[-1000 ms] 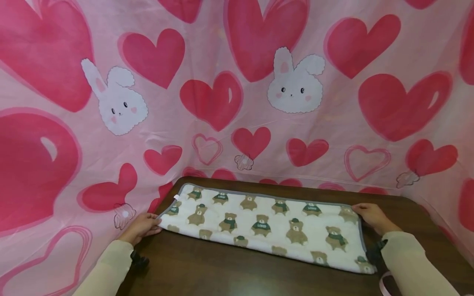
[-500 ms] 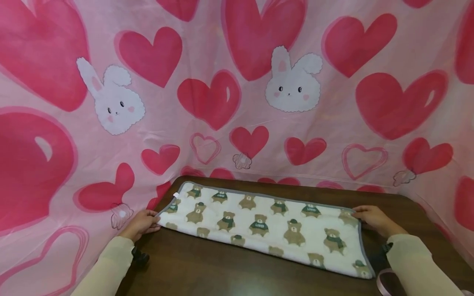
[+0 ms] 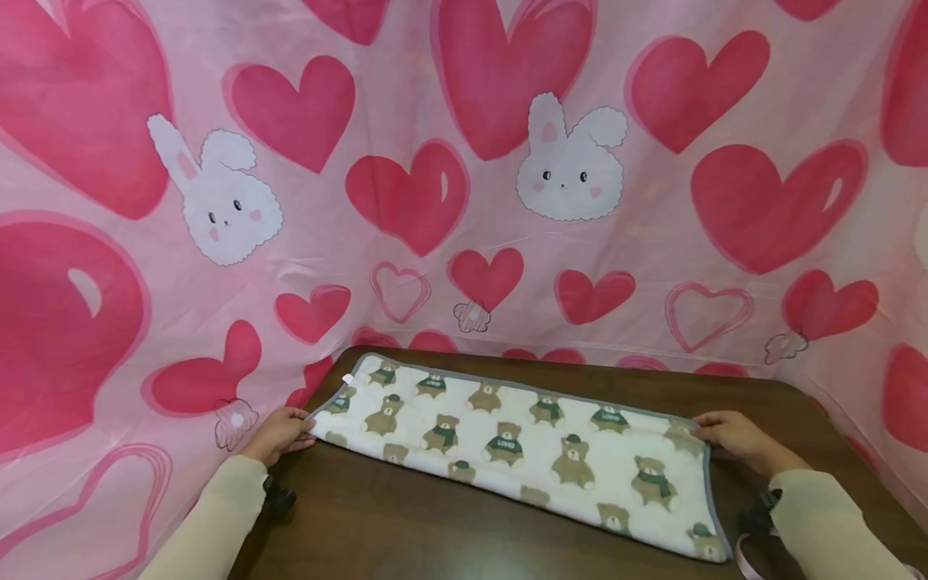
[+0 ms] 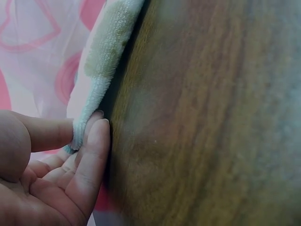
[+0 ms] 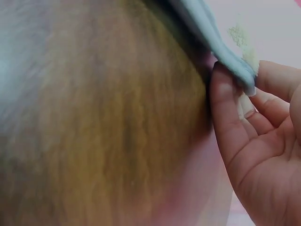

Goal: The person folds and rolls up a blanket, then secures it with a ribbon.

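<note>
A white fleecy towel (image 3: 474, 435) printed with brown bears and edged in grey lies long and folded across the table in the head view. At its left end my left hand (image 3: 279, 435) pinches the edge. My right hand (image 3: 743, 441) holds the far right corner. In the left wrist view the thumb and fingers of the left hand (image 4: 61, 174) press the towel's edge (image 4: 106, 52) between them. The right wrist view has the right hand (image 5: 263, 141) gripping the grey-edged border (image 5: 207, 28) between thumb and fingers. The towel's underside is mostly hidden.
The dark brown wooden table (image 3: 406, 532) has rounded far corners. A pink cloth (image 3: 493, 225) with hearts and rabbits hangs behind it and at the sides. Near the right sleeve lies a pink ribbon-like loop (image 3: 747, 560). Black devices sit on both wrists.
My right hand has drawn slightly towards me, and the towel's right end has shifted nearer the front with it. The left hand has stayed nearly in place, still pinching.
</note>
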A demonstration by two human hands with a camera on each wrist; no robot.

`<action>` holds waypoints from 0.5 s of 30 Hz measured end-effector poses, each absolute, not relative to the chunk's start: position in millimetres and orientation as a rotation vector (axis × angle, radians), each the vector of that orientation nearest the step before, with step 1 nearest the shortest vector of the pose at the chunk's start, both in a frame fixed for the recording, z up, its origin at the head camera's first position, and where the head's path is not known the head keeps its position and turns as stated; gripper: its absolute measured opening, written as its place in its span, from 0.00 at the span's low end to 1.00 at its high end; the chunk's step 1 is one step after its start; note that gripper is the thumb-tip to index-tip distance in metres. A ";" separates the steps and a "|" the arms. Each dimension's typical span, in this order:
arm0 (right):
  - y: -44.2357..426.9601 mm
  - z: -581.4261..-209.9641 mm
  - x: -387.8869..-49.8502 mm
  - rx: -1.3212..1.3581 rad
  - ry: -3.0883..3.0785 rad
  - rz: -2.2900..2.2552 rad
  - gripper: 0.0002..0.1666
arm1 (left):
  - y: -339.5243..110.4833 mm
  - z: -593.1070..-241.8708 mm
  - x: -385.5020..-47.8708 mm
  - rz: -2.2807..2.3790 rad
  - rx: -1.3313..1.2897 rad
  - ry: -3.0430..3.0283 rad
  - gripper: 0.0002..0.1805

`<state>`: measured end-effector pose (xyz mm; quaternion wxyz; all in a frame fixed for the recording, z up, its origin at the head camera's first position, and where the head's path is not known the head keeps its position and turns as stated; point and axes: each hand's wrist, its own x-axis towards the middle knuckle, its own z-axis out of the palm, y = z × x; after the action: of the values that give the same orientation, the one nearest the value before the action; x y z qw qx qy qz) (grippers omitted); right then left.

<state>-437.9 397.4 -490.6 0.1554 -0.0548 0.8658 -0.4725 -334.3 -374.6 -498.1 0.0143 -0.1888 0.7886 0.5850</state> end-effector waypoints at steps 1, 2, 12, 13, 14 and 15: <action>397.5 -489.6 -436.8 -0.158 2.481 -1.337 0.22 | -375.0 -498.0 -335.4 1.816 -0.587 2.460 0.19; 397.8 -488.7 -435.8 -0.172 2.478 -1.320 0.22 | -375.3 -498.0 -336.5 1.815 -0.593 2.461 0.20; 405.2 -486.0 -423.6 -0.353 2.292 -1.348 0.15 | -374.9 -492.1 -346.1 1.793 -0.622 2.494 0.22; 405.7 -485.9 -422.6 -0.366 2.279 -1.344 0.14 | -374.7 -491.3 -346.8 1.793 -0.626 2.492 0.22; 406.1 -485.9 -421.8 -0.380 2.262 -1.340 0.13 | -374.9 -490.9 -347.8 1.792 -0.627 2.491 0.22; 406.6 -485.8 -420.9 -0.399 2.247 -1.335 0.12 | -374.9 -490.8 -348.9 1.789 -0.636 2.492 0.22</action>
<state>-420.9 406.6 -485.8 0.2463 -0.1464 0.8236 -0.4894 -348.9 -374.9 -490.8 0.0046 -0.2031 0.7954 0.5711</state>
